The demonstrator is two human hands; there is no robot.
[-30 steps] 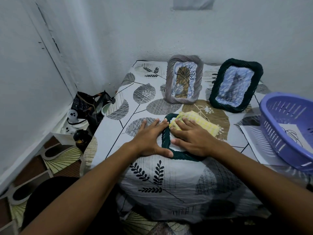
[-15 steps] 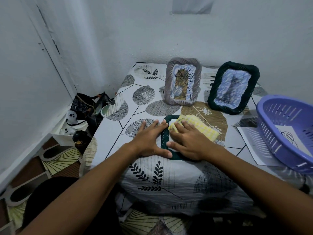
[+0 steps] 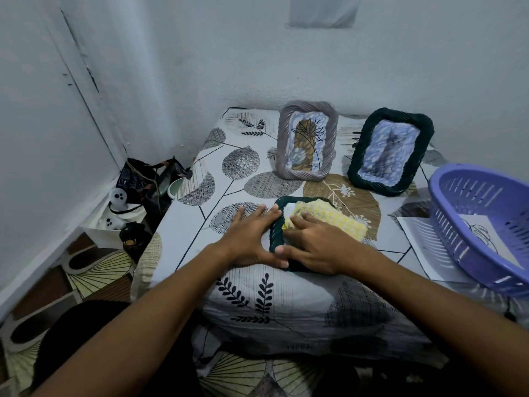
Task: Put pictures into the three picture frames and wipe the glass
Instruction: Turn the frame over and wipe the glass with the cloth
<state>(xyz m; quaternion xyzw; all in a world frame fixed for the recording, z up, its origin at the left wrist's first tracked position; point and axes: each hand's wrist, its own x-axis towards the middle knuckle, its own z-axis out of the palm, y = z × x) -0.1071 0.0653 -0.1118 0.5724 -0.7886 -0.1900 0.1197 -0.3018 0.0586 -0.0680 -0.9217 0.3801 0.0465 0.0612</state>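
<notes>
A dark green woven picture frame [image 3: 275,233] lies flat near the table's front edge. My left hand [image 3: 250,239] lies flat with straight fingers against the frame's left side, the thumb on its lower rim. My right hand [image 3: 313,246] presses a yellow checked cloth [image 3: 332,219] onto the frame's glass, its fingers curled over the cloth. A grey woven frame [image 3: 306,140] with a plant picture stands at the back. Beside it to the right leans a second dark green frame [image 3: 389,154] with a bluish picture.
A purple plastic basket [image 3: 483,224] with a paper inside sits at the right, over a printed sheet [image 3: 423,242]. The table wears a leaf-patterned cloth [image 3: 257,293]. On the floor at the left are a dark bag [image 3: 143,179] and small white figures [image 3: 118,199].
My right hand has slid the yellow cloth a little to the left over the flat frame's glass. My left hand has stayed on the frame's left side.
</notes>
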